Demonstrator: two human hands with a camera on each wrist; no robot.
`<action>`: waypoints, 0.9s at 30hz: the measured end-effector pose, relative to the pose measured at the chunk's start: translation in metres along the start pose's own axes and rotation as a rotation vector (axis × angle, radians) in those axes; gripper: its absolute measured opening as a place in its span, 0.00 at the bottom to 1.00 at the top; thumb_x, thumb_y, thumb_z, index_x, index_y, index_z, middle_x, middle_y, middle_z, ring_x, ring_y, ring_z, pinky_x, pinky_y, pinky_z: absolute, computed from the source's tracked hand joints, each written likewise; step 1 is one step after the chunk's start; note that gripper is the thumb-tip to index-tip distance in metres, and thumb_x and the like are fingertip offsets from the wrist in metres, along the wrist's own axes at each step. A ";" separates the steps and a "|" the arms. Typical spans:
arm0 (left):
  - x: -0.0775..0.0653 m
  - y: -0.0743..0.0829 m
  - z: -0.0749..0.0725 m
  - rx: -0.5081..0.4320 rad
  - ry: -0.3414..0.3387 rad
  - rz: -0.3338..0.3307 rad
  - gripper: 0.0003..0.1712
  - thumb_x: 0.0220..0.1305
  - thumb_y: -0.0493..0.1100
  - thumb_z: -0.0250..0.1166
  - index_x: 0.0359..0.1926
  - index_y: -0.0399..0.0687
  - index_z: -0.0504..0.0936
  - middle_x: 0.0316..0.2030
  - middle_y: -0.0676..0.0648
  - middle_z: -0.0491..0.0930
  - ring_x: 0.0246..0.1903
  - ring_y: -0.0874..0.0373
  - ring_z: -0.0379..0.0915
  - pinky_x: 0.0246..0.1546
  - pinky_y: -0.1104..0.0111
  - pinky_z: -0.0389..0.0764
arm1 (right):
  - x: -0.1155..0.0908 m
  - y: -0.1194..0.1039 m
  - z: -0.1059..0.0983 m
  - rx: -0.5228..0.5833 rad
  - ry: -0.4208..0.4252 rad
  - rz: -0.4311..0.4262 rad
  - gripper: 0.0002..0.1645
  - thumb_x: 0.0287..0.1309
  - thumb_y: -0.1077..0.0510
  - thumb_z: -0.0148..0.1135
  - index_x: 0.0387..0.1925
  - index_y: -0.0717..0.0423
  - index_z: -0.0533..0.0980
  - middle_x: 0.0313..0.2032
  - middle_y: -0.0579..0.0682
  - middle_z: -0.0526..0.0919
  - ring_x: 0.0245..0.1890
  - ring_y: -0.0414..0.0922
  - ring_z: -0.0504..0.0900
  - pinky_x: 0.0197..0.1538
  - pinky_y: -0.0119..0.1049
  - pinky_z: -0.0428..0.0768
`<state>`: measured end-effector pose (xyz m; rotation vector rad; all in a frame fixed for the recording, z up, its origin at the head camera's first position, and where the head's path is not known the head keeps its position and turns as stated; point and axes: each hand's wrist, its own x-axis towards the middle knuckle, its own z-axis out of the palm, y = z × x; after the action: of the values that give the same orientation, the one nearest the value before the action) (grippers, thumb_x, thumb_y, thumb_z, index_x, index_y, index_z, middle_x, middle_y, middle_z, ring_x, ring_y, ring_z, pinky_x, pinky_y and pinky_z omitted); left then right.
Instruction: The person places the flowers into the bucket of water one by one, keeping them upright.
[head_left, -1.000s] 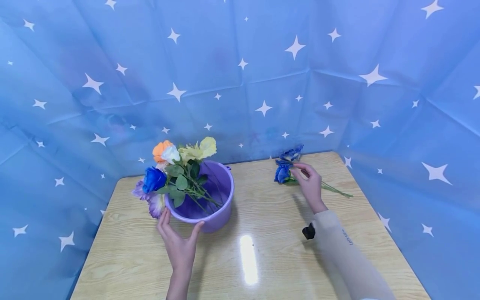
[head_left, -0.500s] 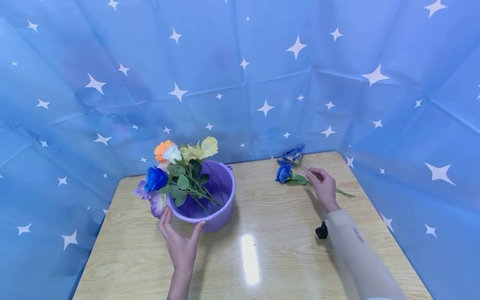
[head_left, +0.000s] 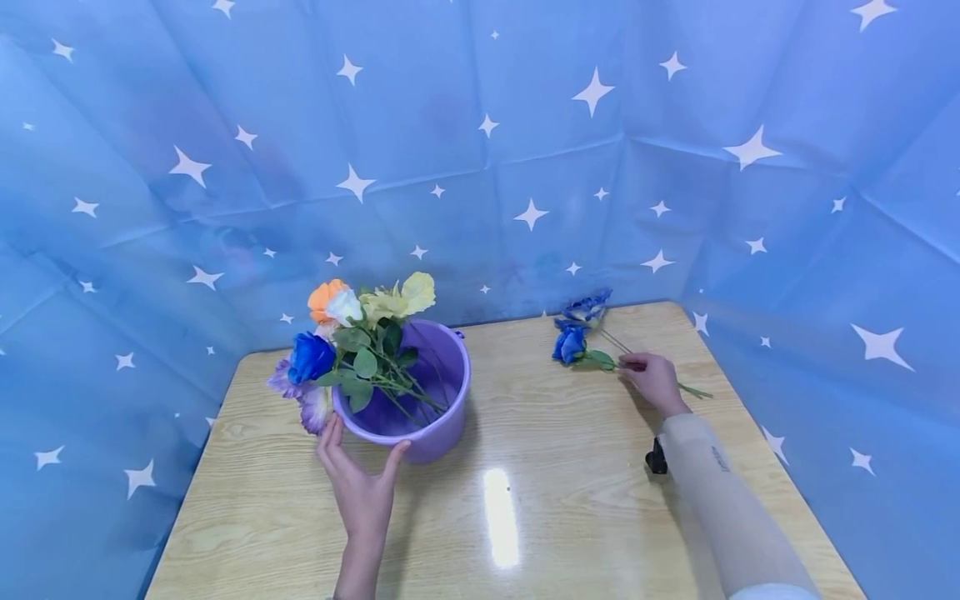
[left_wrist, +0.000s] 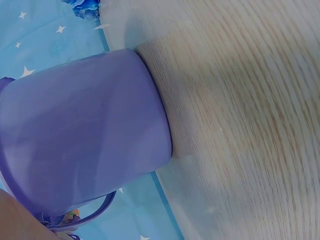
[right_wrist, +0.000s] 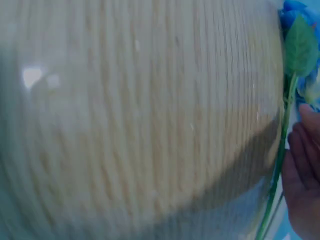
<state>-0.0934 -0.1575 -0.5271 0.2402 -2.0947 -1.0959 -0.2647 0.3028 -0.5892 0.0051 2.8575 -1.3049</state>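
Note:
On the left of the head view stands a purple bucket (head_left: 442,435) with flowers leaning out over its far left rim. My left hand (head_left: 362,492) holds its near rim, thumb and fingers spread apart. In the left wrist view the bucket's smooth wall (left_wrist: 90,130) fills the left half. At the back right lie a blue rose (head_left: 570,344) with green leaves and a dark blue ruffled flower (head_left: 585,310). My right hand (head_left: 652,381) pinches the ruffled flower's stem. In the right wrist view the rose's green stem (right_wrist: 285,135) passes close by the fingers.
The bucket's flowers include a blue rose (head_left: 311,358), an orange flower (head_left: 324,300), a white one (head_left: 343,307), a yellow one (head_left: 417,293) and purple blooms (head_left: 315,410). The wooden table (head_left: 540,433) meets a blue starry curtain (head_left: 480,208) at the back.
My right hand has moved from the blue flower heads toward the right and slightly nearer, down along the stems. The left hand and bucket have stayed in place.

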 end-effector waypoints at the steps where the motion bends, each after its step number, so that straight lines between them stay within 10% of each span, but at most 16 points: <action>1: 0.000 0.000 0.000 0.000 0.002 0.000 0.64 0.37 0.45 0.84 0.73 0.35 0.57 0.69 0.35 0.59 0.70 0.40 0.58 0.79 0.65 0.55 | 0.001 0.001 -0.001 -0.015 -0.004 -0.012 0.21 0.65 0.62 0.63 0.57 0.67 0.77 0.53 0.68 0.82 0.52 0.62 0.81 0.56 0.54 0.83; 27: 0.001 -0.001 0.000 -0.005 0.003 0.002 0.63 0.39 0.46 0.84 0.72 0.34 0.57 0.70 0.36 0.60 0.70 0.41 0.58 0.79 0.68 0.55 | 0.002 0.001 -0.006 -0.188 -0.054 -0.077 0.09 0.60 0.66 0.65 0.43 0.65 0.83 0.43 0.65 0.86 0.43 0.59 0.83 0.49 0.55 0.84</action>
<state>-0.0941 -0.1586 -0.5273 0.2377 -2.0891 -1.0984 -0.2667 0.3078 -0.5863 -0.1397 2.9481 -1.0240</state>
